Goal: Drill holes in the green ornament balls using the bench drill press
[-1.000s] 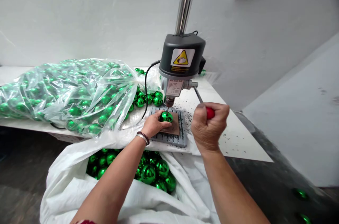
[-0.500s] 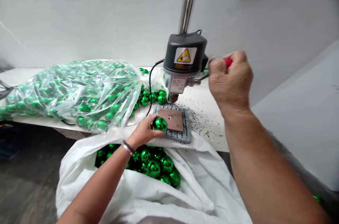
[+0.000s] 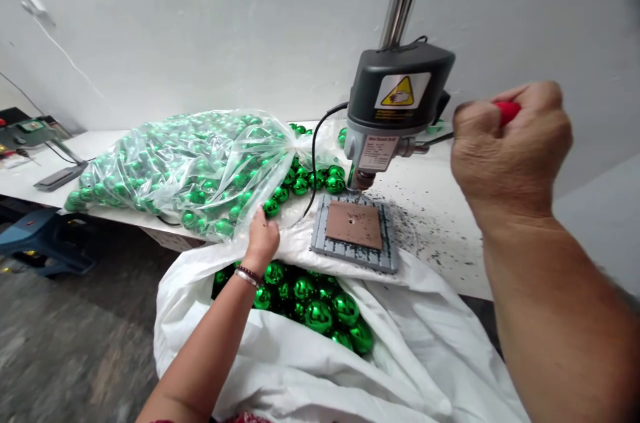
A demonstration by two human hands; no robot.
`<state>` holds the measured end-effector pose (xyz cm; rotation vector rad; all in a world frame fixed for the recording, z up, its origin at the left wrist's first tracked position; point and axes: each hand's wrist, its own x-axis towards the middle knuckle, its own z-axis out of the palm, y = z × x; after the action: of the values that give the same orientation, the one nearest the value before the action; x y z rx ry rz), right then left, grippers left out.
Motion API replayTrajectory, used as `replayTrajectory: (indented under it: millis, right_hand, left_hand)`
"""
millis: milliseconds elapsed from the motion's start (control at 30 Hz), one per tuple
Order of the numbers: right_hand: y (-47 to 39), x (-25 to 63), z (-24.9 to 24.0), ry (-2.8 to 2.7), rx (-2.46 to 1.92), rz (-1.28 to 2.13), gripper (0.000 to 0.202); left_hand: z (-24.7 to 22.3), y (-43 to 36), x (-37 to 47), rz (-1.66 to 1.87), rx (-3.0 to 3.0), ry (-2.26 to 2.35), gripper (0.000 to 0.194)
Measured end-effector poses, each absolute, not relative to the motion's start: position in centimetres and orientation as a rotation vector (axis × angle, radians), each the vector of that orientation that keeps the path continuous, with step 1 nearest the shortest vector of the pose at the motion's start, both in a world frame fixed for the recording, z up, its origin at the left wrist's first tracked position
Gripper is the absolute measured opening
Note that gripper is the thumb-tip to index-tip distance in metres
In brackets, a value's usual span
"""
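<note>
My right hand [image 3: 507,149] is wrapped around the red-tipped feed handle [image 3: 508,113] of a small bench drill [image 3: 400,89]. The drill's chuck [image 3: 364,179] hangs above a brown board [image 3: 354,224] with a small hole, lying on the grey slotted base [image 3: 320,236]. To the left of the base, my left hand [image 3: 263,236] is closed at a shiny green ball [image 3: 271,207], by the gathered neck of a clear plastic bag [image 3: 190,163] full of such balls. Its fingertips are partly hidden. Below, an open white sack [image 3: 240,356] holds more green balls [image 3: 319,315].
Dark shavings [image 3: 425,236] are scattered over the white table [image 3: 465,269] right of the base. A black cable [image 3: 315,149] loops beside the drill. Loose green balls [image 3: 300,184] lie behind my left hand. Farther left are a second device [image 3: 30,133] and a blue stool [image 3: 45,239].
My left hand has moved left, away from the brown board to the neck of the clear bag. My right hand stays on the handle. The view has shifted left.
</note>
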<state>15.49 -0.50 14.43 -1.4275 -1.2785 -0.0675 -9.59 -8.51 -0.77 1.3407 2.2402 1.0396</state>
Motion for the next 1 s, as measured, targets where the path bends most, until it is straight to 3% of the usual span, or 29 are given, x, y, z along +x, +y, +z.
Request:
replayTrajectory:
  millis: [100, 267, 367, 633, 800, 1000]
  right_hand:
    - [-0.5, 15.6, 14.2, -1.3, -1.402, -0.089, 0.004]
    - [-0.9, 15.5, 14.3, -1.297, -1.427, -0.077, 0.008]
    - [-1.1, 15.5, 14.4, -1.302, -1.414, -0.054, 0.009]
    - [-1.0, 15.8, 14.1, -1.318, -1.346, -0.054, 0.006]
    - [-0.5, 16.0, 13.8, -1.327, -1.285, -0.102, 0.006]
    - [-0.1, 16.0, 13.6, -1.31, -1.243, -0.102, 0.008]
  left_hand:
    - [-0.2, -8.8, -11.5, 0.829, 1.52, 2.509, 0.057]
    - [0.4, -9.4, -12.2, 0.155, 1.668, 2.556, 0.042]
    - [0.1, -9.2, -11.5, -0.02, 1.666, 2.542, 0.046]
    - [-0.7, -6.1, -11.8, 0.314, 1.843, 2.522, 0.053]
    - [-0.7, -3.3, -12.2, 0.218, 1.812, 2.395, 0.06]
    - [-1.3, -4.0, -12.6, 0.411, 1.798, 2.006, 0.067]
